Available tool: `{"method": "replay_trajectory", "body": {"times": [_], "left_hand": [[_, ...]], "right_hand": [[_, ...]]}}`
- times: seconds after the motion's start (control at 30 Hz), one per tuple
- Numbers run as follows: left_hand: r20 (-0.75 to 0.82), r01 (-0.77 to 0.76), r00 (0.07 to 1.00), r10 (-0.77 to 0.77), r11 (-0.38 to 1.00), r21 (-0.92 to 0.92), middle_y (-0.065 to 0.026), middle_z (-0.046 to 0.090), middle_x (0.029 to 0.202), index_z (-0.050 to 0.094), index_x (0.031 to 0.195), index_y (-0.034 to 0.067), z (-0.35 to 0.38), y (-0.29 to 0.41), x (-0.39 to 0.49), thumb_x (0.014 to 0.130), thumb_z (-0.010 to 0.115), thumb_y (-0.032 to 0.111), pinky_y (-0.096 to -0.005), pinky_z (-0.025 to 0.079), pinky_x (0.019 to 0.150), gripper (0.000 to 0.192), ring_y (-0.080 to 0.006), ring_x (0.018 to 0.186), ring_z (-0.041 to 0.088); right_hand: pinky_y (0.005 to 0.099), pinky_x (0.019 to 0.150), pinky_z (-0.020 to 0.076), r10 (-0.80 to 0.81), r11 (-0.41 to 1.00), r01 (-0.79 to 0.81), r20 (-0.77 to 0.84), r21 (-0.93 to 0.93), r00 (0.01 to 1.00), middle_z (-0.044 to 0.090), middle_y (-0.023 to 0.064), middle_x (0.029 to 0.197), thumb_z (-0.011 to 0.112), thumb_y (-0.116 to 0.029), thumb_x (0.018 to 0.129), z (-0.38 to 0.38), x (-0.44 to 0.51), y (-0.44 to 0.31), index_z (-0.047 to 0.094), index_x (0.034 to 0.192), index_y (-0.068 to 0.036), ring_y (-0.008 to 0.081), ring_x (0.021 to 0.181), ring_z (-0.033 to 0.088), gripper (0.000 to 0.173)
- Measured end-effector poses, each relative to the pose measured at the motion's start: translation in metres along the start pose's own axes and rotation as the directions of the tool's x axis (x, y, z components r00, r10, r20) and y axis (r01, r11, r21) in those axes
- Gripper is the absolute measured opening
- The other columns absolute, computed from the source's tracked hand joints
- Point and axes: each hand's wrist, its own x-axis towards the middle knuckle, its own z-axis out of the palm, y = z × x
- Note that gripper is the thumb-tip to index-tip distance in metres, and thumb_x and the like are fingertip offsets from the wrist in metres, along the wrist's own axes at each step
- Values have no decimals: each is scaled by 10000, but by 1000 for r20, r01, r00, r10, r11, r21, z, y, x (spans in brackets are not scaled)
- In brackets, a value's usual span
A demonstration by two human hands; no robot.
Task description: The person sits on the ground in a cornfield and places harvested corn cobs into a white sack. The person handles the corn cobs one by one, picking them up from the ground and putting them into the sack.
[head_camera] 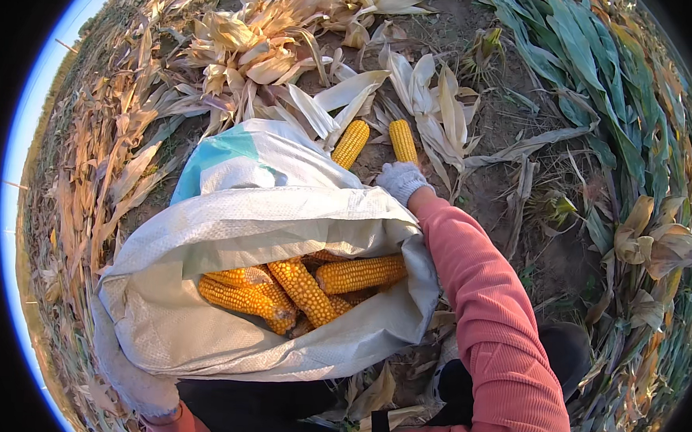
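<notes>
A white woven plastic sack [210, 349] with a blue-green patch gapes wide before me, with several husked corn cobs [301, 290] inside. My left hand [132, 375], in a pale knitted glove, grips the sack's rim at the lower left. Beyond the sack, my right hand [402, 179], gloved too, is at the lower end of a yellow corn cob [403, 141] on the soil; its fingers are partly hidden behind the sack's edge, so its grip is unclear. Another husked cob [351, 143] lies just left of it, its lower end hidden by the sack.
Dry corn husks [255, 41] are heaped beyond the sack, with more opened husks [431, 103] near the right hand. Green-leaved cornstalks [594, 70] lie along the right, brown stalks [96, 173] along the left. A dark shoe [564, 356] shows at the lower right.
</notes>
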Motion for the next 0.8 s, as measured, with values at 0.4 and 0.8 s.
{"method": "replay_trajectory", "body": {"times": [0.4, 0.8], "left_hand": [[43, 92, 996, -82, 831, -548, -149, 651, 1262, 511, 1419, -17, -1, -1, -13, 926, 644, 115, -318, 497, 975, 527, -216, 1109, 636], [-36, -231, 973, 228, 966, -119, -250, 603, 1349, 466, 1451, -44, -5, -34, -20, 722, 723, 93, -364, 424, 1096, 785, -328, 1274, 584]], "right_hand": [[325, 760, 570, 332, 746, -355, 147, 564, 932, 737, 97, 892, 814, -338, 659, -189, -239, 79, 701, 1092, -17, 169, 812, 706, 550], [370, 811, 557, -227, 727, 86, 121, 682, 966, 735, 138, 972, 788, -537, 679, -198, -200, -148, 704, 1188, -86, 239, 858, 708, 685]]}}
